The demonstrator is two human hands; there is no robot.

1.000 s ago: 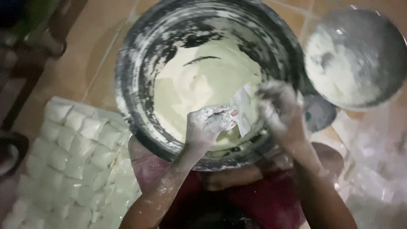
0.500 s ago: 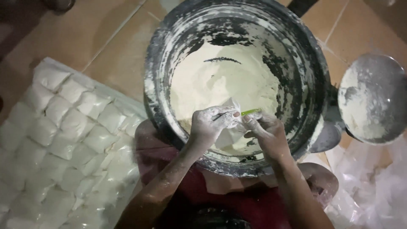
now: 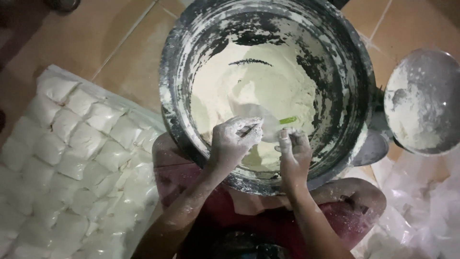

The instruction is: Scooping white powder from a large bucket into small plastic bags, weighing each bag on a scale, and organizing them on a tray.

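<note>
A big dark round basin (image 3: 357,72), smeared white, holds a heap of pale flour (image 3: 254,86). Over its near side both my hands hold a small clear plastic bag (image 3: 261,117) open. My left hand (image 3: 235,141), dusted with flour, pinches the bag's left edge. My right hand (image 3: 293,151) grips the right edge, where a short green strip (image 3: 288,120) shows. The bag hangs just above the flour.
Rows of several small filled white bags (image 3: 81,148) lie on a sheet at the left on the tan tiled floor (image 3: 120,52). A round metal lid or pan (image 3: 421,100) coated with flour sits at the right. Crumpled clear plastic (image 3: 421,211) lies lower right. My knees flank the basin.
The view has shifted so the basin sits more central. My hands have spread the small bag open above the flour; earlier it was bunched between them.
</note>
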